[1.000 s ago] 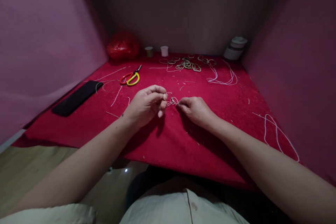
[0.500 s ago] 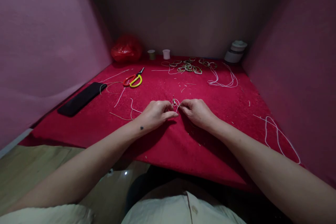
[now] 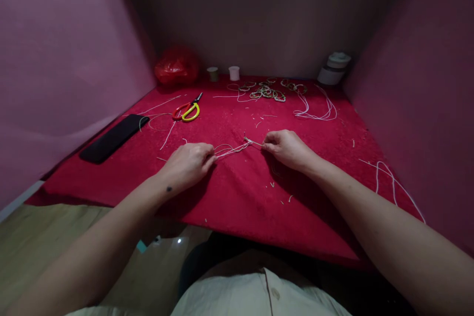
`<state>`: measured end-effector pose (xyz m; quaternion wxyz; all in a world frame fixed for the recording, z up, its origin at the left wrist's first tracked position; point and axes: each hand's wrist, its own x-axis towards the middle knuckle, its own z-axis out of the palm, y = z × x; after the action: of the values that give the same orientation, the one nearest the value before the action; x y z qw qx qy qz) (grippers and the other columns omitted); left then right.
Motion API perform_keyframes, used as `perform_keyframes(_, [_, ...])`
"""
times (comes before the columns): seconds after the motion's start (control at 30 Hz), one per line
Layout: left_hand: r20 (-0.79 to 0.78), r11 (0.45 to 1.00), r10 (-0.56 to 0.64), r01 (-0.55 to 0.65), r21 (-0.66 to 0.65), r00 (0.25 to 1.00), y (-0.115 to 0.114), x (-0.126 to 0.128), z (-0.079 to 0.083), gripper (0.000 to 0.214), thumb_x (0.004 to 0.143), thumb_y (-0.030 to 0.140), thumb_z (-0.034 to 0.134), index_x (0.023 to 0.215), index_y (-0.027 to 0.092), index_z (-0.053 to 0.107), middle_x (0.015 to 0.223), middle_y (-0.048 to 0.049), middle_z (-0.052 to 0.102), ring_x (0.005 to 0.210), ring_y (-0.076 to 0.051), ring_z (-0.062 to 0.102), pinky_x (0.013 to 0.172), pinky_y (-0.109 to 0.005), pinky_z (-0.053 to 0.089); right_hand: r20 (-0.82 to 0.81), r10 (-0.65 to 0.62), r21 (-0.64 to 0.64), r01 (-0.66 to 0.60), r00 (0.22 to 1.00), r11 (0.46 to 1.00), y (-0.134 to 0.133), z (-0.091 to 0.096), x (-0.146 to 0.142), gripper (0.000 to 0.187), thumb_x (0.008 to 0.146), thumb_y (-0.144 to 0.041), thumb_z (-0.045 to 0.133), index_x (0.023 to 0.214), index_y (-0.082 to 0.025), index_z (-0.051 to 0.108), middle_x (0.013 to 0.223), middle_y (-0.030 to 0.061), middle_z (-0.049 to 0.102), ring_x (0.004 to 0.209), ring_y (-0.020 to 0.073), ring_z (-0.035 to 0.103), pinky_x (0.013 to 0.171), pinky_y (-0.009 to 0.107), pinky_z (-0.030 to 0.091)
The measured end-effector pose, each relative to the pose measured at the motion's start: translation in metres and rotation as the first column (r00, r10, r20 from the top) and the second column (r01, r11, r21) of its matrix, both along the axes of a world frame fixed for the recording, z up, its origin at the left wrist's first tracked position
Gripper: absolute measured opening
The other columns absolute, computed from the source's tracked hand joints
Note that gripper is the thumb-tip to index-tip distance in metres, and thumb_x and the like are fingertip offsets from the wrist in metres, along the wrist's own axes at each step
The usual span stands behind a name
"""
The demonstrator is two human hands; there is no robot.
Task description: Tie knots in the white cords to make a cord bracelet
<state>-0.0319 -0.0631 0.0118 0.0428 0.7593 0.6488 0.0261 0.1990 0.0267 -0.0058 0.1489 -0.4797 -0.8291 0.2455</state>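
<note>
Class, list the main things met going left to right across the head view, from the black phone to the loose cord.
Black phone, left hand, cords between the hands, right hand, loose white cord.

Rm on cloth (image 3: 237,202) nr side of cords (image 3: 234,149); phone (image 3: 114,138) & scissors (image 3: 193,105) obstruct L.

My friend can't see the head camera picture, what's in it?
A person's bare left hand and right hand hold thin pale cords between them over a red cloth. Beyond lie red and yellow-handled scissors and green and white braided loops.
</note>
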Motion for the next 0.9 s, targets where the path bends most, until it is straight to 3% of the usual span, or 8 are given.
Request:
perform_keyframes(0.13, [0.003,0.998,-0.011,0.011,-0.060,1.000,-0.022,-0.006,-0.001,0.026,0.088,0.031,0.042,0.073,0.017,0.057,0.074,-0.0057,0.064,0.068,-0.017,0.056,0.063,-0.026,0.036,0.002,0.012,0.013,-0.012,1.000,1.000,-0.001,0.001,0.001,0.014,0.081,-0.017,0.058,0.079,-0.015,0.071,0.065,0.0033,0.064,0.058,0.0118,0.049,0.057,0.025,0.034])
perform_keyframes(0.3, [0.131,0.979,-0.120,0.139,-0.149,0.984,-0.043,0.004,0.001,0.028,0.090,0.032,0.041,0.068,0.018,0.050,0.069,-0.0024,0.058,0.063,-0.013,0.051,0.061,-0.025,0.035,-0.019,0.018,-0.036,-0.019,1.000,0.999,-0.001,0.004,0.002,0.014,0.080,-0.017,0.058,0.074,-0.015,0.070,0.059,0.0012,0.060,0.054,0.0105,0.048,0.054,0.024,0.034])
perform_keyframes(0.4, [0.195,0.971,-0.168,0.197,-0.135,0.966,-0.047,0.011,0.001,0.028,0.091,0.031,0.040,0.068,0.018,0.048,0.071,-0.0018,0.057,0.062,-0.012,0.049,0.061,-0.024,0.035,0.006,0.013,-0.100,-0.013,1.000,0.995,0.000,0.010,0.006,0.014,0.078,-0.018,0.059,0.070,-0.015,0.069,0.054,-0.0005,0.057,0.050,0.0097,0.047,0.052,0.024,0.034])
perform_keyframes(0.53, [0.160,0.975,-0.140,0.164,-0.148,0.977,-0.043,0.011,-0.003,0.027,0.091,0.032,0.042,0.069,0.018,0.050,0.071,-0.0017,0.056,0.063,-0.013,0.049,0.061,-0.024,0.034,0.117,0.055,-0.167,-0.035,0.992,0.985,0.003,0.024,0.016,0.013,0.076,-0.014,0.058,0.068,-0.017,0.069,0.049,-0.0023,0.053,0.046,0.0089,0.045,0.050,0.024,0.032])
perform_keyframes(0.63, [0.126,0.974,-0.123,0.144,-0.174,0.984,-0.040,0.004,-0.001,0.027,0.090,0.032,0.043,0.069,0.018,0.052,0.068,-0.0013,0.056,0.061,-0.012,0.049,0.059,-0.025,0.033,0.315,0.102,-0.065,-0.086,0.943,0.994,0.004,0.035,0.027,0.013,0.073,-0.015,0.060,0.065,-0.020,0.069,0.053,-0.0002,0.056,0.048,0.0103,0.046,0.051,0.026,0.031])
perform_keyframes(0.77, [0.156,0.936,-0.213,0.247,-0.250,0.964,-0.038,-0.006,0.015,0.031,0.089,0.034,0.046,0.066,0.019,0.060,0.063,-0.0006,0.055,0.056,-0.011,0.047,0.056,-0.025,0.031,0.556,-0.053,0.157,-0.042,0.829,0.987,-0.002,0.042,0.032,0.011,0.073,-0.028,0.064,0.067,-0.021,0.071,0.063,0.0060,0.061,0.055,0.0154,0.050,0.051,0.029,0.028])
perform_keyframes(0.83, [0.173,0.956,-0.209,0.238,-0.169,0.962,-0.033,-0.007,0.024,0.030,0.088,0.037,0.048,0.073,0.020,0.066,0.071,-0.0026,0.059,0.064,-0.012,0.052,0.061,-0.025,0.035,0.537,-0.112,0.245,-0.027,0.836,0.969,-0.007,0.040,0.027,0.015,0.077,-0.029,0.059,0.076,-0.022,0.071,0.075,0.0090,0.065,0.062,0.0175,0.054,0.052,0.029,0.028])
perform_keyframes(0.9, [0.176,0.990,-0.131,0.138,-0.025,0.976,-0.022,-0.002,0.030,0.027,0.087,0.038,0.050,0.081,0.019,0.068,0.080,-0.0049,0.062,0.071,-0.014,0.054,0.066,-0.026,0.037,0.439,-0.090,0.289,-0.046,0.894,0.956,-0.013,0.035,0.016,0.019,0.082,-0.029,0.053,0.088,-0.022,0.071,0.090,0.0096,0.067,0.071,0.0183,0.057,0.053,0.029,0.029])
